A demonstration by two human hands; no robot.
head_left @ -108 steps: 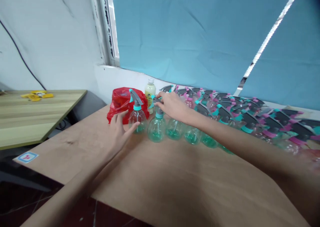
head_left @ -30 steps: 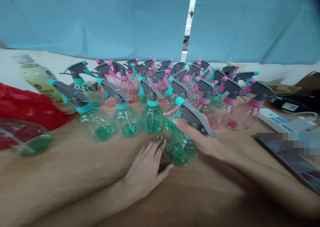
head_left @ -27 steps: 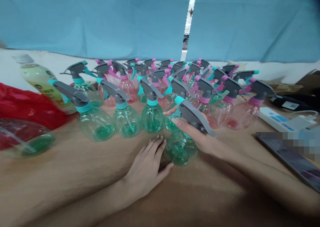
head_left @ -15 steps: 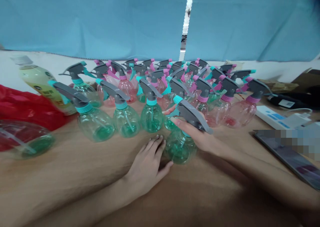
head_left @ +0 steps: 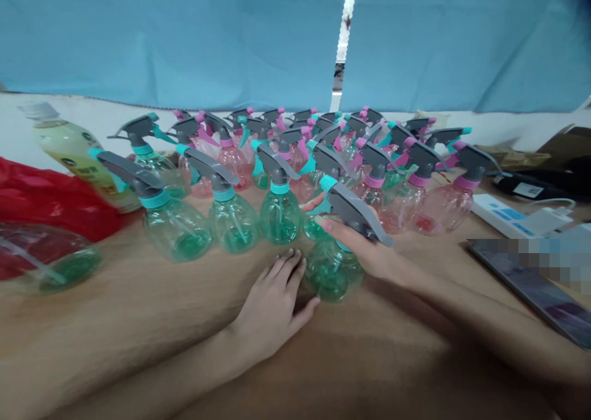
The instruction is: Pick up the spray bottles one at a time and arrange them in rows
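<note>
Here, the green spray bottle [head_left: 332,272] stands on the bench [head_left: 138,334], just ahead of its row; only a dip tube shows inside. The right hand [head_left: 373,257] wraps its neck under the grey trigger. The left hand [head_left: 272,306] lies flat and open, fingertips against the bottle's base. Behind it, green bottles [head_left: 231,220] and pink bottles [head_left: 441,207] crowd close. A red bag [head_left: 50,201] lies left, a power strip [head_left: 512,220] right.

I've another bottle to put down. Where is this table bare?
Bare table lies in front of the row of green spray bottles, left of the left hand, and between the two forearms. Crowded: behind the right hand and its held green spray bottle, pink spray bottles pack the back; a tablet takes the right side.
</note>
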